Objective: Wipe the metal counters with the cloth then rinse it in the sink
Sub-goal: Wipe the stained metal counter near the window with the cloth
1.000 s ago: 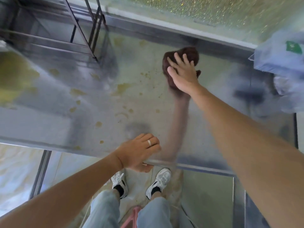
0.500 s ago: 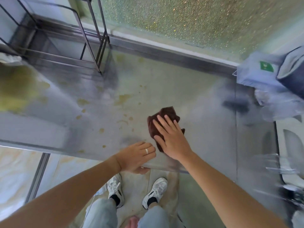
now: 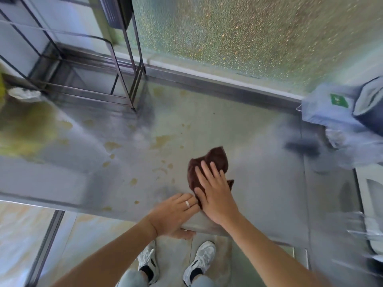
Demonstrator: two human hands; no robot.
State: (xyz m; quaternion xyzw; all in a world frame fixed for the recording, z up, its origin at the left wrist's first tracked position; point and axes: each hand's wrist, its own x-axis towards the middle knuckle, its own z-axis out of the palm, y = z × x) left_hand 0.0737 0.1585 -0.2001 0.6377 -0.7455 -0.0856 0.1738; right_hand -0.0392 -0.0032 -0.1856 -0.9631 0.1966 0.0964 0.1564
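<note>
Brown cloth [image 3: 209, 168] lies bunched under my right hand [image 3: 215, 193], fingers spread flat on it, pressing, no pinching grip. My left hand [image 3: 176, 214] braces on the surface [image 3: 259, 183] edge, fingers straight. Yellowish stains [image 3: 161, 139] sit just left; I should keep even pressure and overlap strokes through them. Sink possibly at right, blurred.

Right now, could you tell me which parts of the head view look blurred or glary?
Head view: the right edge is motion-smeared; the cloth and right hand stay fairly sharp; the metal counter shows soft glare.
</note>
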